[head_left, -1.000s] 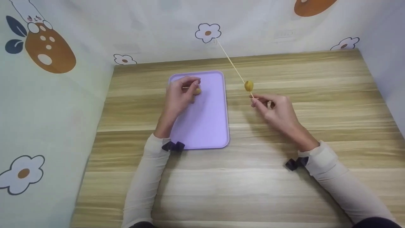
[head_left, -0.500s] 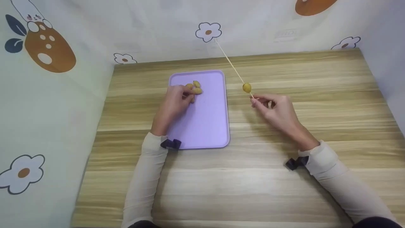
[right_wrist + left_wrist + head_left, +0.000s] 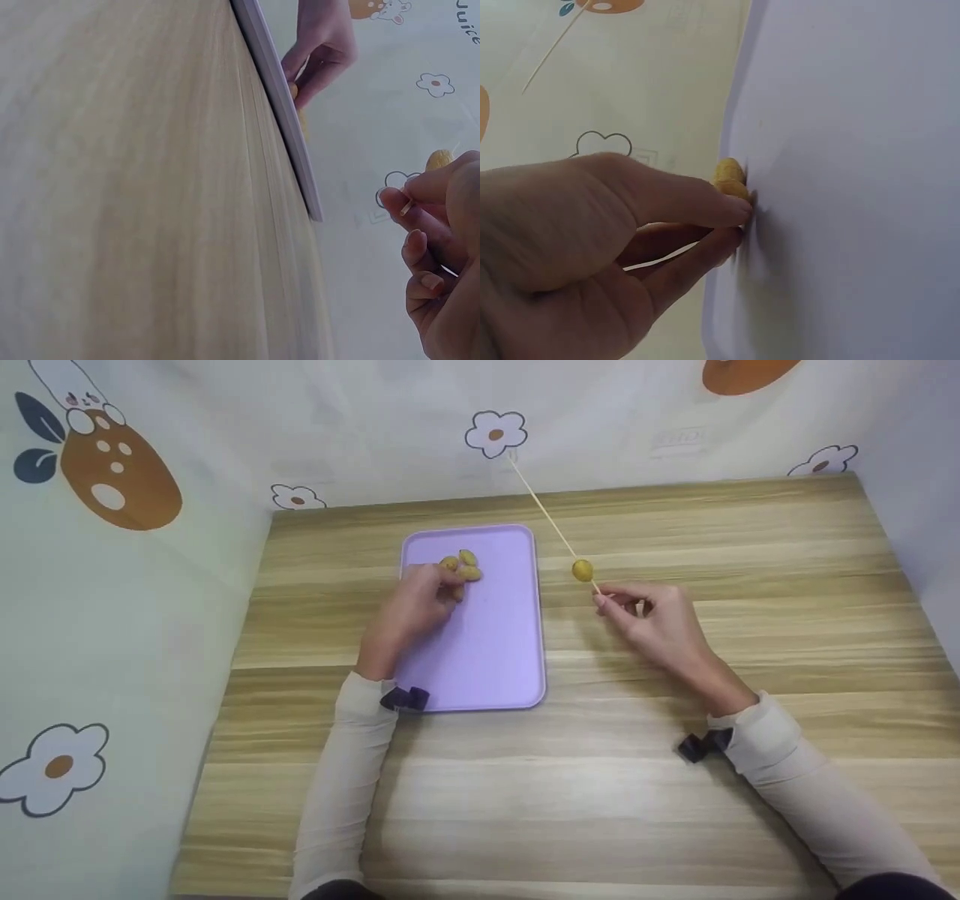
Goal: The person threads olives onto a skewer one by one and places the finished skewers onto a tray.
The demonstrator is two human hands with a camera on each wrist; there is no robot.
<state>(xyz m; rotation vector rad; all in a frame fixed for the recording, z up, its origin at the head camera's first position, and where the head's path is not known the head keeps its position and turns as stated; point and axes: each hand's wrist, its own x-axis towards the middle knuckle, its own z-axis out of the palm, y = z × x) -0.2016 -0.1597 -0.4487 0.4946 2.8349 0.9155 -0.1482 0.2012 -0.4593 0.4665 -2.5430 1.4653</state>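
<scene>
My right hand (image 3: pixel 660 619) pinches a thin wooden skewer (image 3: pixel 541 507) near its lower end, beside the lilac tray. One small yellow oval fruit (image 3: pixel 583 570) is threaded on the skewer just above my fingertips; the exact kind is unclear. Over the upper left of the tray (image 3: pixel 495 667), my left hand (image 3: pixel 409 611) has its thumb and fingers curled down onto a small yellow fruit (image 3: pixel 293 91), mostly hidden by them. Beyond those fingertips lie several similar fruits (image 3: pixel 469 558), touching or close together on the tray.
The wood-grain table (image 3: pixel 570 787) surrounds the tray. A pale printed wall covering (image 3: pixel 375 442) stands behind it and at the sides. The skewer's far end points up towards that wall. A dark camera mount (image 3: pixel 405 699) sits on my left wrist, another (image 3: pixel 703 745) on my right.
My left hand has come down and slightly back, so several fruits show beyond its fingertips. The fruit on the skewer has turned and shifted slightly left and down. My right hand stays in place.
</scene>
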